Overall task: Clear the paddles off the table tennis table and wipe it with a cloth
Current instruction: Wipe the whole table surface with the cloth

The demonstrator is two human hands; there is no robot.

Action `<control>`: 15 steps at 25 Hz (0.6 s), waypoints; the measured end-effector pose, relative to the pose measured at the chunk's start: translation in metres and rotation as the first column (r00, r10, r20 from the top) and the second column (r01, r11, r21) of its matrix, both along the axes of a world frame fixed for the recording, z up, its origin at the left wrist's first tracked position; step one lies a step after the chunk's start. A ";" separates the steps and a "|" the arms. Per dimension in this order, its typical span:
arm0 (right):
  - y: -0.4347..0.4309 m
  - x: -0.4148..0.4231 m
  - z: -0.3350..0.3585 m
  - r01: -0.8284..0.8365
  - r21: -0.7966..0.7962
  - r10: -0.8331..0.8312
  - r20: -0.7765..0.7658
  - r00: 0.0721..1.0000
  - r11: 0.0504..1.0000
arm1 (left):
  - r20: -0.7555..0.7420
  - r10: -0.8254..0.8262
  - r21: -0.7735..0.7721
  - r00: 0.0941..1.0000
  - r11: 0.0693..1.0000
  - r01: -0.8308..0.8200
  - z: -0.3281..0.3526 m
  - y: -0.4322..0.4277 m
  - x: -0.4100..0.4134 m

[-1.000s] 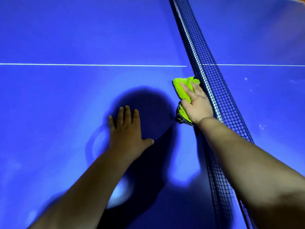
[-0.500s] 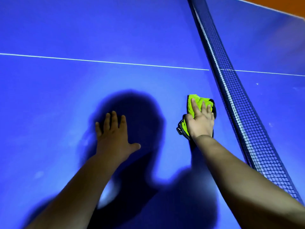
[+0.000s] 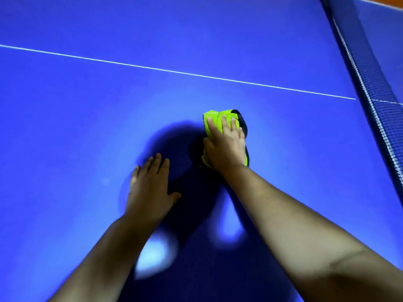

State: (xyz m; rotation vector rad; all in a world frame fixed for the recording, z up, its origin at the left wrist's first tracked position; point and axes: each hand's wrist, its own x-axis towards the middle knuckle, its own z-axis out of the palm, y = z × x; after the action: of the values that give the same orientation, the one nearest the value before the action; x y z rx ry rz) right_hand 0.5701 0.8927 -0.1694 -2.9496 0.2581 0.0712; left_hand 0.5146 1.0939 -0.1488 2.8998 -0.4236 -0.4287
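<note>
Pressing down on a bunched lime-green microfibre cloth [image 3: 214, 115], the right hand [image 3: 225, 147] lies with its fingers straight and spread over it, pinching nothing and only bearing down. The cloth sits on the blue table tennis table [image 3: 87, 127], on the near side of the white centre line [image 3: 174, 71] and well apart from the net [image 3: 370, 68] that closes this half on the right. The left hand [image 3: 150, 186] rests flat and relaxed on the bare surface nearby, apparently propping the person's lean. No paddles show. With no real hold on the cloth, a quick stroke could roll it up or slip it out from under the palm. The propping hand may also print the wiped surface.
</note>
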 end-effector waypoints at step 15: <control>-0.047 -0.110 -0.007 -0.460 0.193 0.438 0.148 0.887 0.866 | 0.000 0.024 -0.071 1.000 0.997 -0.023 0.028 -0.081 -0.083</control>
State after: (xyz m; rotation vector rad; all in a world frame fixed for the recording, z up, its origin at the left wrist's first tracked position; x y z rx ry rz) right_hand 0.4602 0.8458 -0.1768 -2.7114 -0.4319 0.0128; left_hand 0.4313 1.0132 -0.1204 2.8335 -0.3962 -0.4001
